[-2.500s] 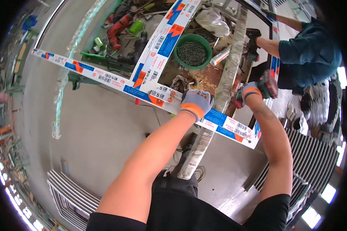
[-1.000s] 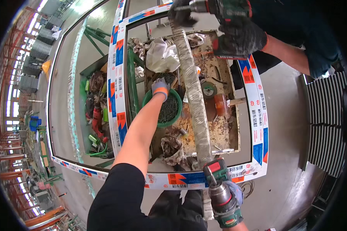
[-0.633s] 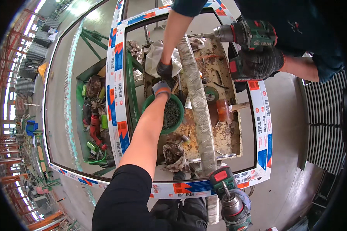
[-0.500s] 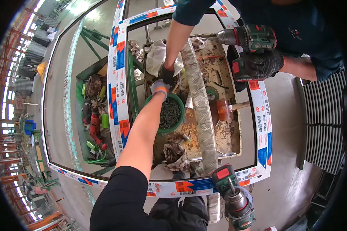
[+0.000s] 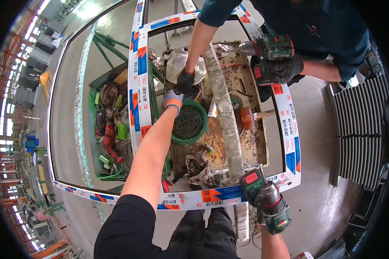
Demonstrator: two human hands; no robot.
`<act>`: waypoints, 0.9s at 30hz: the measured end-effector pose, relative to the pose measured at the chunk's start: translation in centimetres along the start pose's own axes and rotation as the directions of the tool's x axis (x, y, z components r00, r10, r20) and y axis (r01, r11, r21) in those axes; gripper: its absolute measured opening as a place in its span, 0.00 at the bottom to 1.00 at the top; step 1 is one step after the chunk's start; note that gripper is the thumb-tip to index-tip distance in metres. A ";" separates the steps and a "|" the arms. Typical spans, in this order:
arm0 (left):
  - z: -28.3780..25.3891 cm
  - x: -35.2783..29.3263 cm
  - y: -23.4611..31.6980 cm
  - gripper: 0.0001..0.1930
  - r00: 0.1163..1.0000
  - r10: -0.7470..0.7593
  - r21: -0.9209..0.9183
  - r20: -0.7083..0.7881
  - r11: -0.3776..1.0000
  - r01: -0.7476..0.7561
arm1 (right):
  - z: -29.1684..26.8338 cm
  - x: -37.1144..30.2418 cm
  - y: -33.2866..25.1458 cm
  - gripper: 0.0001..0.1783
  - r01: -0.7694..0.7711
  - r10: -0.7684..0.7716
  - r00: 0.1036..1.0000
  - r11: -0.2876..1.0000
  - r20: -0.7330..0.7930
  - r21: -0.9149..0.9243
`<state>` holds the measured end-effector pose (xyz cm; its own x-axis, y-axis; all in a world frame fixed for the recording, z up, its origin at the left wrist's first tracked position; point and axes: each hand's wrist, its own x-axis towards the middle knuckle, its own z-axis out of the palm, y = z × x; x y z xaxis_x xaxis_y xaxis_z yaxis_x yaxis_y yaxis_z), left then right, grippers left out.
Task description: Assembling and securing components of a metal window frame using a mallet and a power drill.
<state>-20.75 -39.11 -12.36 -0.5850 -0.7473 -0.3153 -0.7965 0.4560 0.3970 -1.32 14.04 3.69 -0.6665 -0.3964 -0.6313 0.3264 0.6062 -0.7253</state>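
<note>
My left hand (image 5: pixel 173 100), in a grey and orange glove, is at the upper left rim of a green bowl (image 5: pixel 207 125). Its fingers are partly hidden beside a co-worker's black-gloved hand (image 5: pixel 185 81). Dark screws (image 5: pixel 187 122) fill the bowl. Low on the right, my right hand (image 5: pixel 260 219) grips a green and black cordless drill (image 5: pixel 277 216) and is mostly hidden by it. Across from me, the co-worker's other gloved hand (image 5: pixel 285 70) holds a similar drill (image 5: pixel 276 46).
A window frame (image 5: pixel 291 129) with printed protective film surrounds a rusty tray (image 5: pixel 255 151). A wrapped bar (image 5: pixel 222 108) crosses it. An orange-red mallet (image 5: pixel 248 118) and a crumpled rag (image 5: pixel 197 166) lie in the tray. A green toolbox (image 5: pixel 92 116) sits left; stacked profiles (image 5: pixel 361 134) stand right.
My left hand has shifted slightly left at the bowl's rim, with the co-worker's hand still next to it. The drill in my right hand has moved slightly right, and more of my right forearm shows.
</note>
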 end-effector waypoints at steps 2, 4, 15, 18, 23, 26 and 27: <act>1.6 1.7 -0.9 0.28 0.999 -0.043 0.088 -0.025 0.995 0.045 | 0.3 0.6 -0.2 0.20 -0.005 0.008 0.997 0.999 -0.080 0.041; 0.6 5.9 -6.0 0.29 0.984 0.066 0.251 -0.165 0.968 -0.023 | 1.9 0.7 -2.3 0.14 0.101 -0.102 0.987 0.995 -0.123 -0.015; 4.6 5.9 1.2 0.16 0.980 0.182 0.520 0.083 0.831 -0.198 | -1.4 -2.2 -5.8 0.13 -0.215 0.209 0.976 0.882 0.060 0.419; 4.3 3.8 3.1 0.16 0.953 0.256 0.584 0.165 0.753 -0.303 | 0.4 -2.4 -5.2 0.15 -0.303 0.360 0.906 0.918 -0.221 0.255; -0.2 3.8 3.1 0.16 0.938 0.328 0.498 0.112 0.798 -0.339 | 1.9 2.1 10.1 0.10 0.032 -0.014 0.992 0.990 -0.128 0.138; -3.5 -0.5 3.0 0.16 0.935 0.354 0.351 -0.029 0.879 -0.322 | 2.4 0.8 -0.5 0.10 0.180 -0.146 0.967 0.971 -0.208 0.155; -4.3 -3.5 5.0 0.17 0.924 0.381 0.361 0.025 0.859 -0.364 | 2.1 -0.7 -4.3 0.13 0.225 -0.178 0.945 0.963 -0.275 0.149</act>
<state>-21.99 -36.30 -5.60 -0.8478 -0.5050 -0.1617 -0.5266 0.8378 0.1445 -0.85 10.30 6.70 -0.8723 -0.2925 -0.3919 0.2642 0.3924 -0.8810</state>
